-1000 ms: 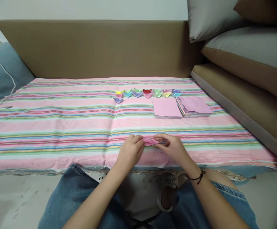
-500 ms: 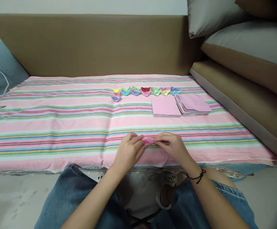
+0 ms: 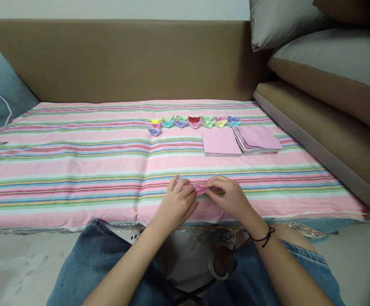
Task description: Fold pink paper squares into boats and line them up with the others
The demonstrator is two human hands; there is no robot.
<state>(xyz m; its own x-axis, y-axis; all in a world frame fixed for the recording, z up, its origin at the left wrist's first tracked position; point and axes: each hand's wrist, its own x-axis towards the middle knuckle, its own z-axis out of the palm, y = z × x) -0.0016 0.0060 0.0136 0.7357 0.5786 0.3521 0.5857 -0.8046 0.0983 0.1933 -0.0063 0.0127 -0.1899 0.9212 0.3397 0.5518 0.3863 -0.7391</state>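
so, pink paper (image 3: 199, 189) between hands (image 3: 177, 203) (image 3: 231, 196)

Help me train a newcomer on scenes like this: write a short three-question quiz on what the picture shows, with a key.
1. Multiple choice: what do the left hand and the right hand both touch?
A) a red paper boat
B) the folded pink paper
C) a grey pillow

2. True or false: the dark bracelet is worn on the left arm.

3. Fill in the blank: seen by the person, the untidy paper stack lies just to the ____ of the neat paper stack.

Key: 1. B; 2. false; 3. right.
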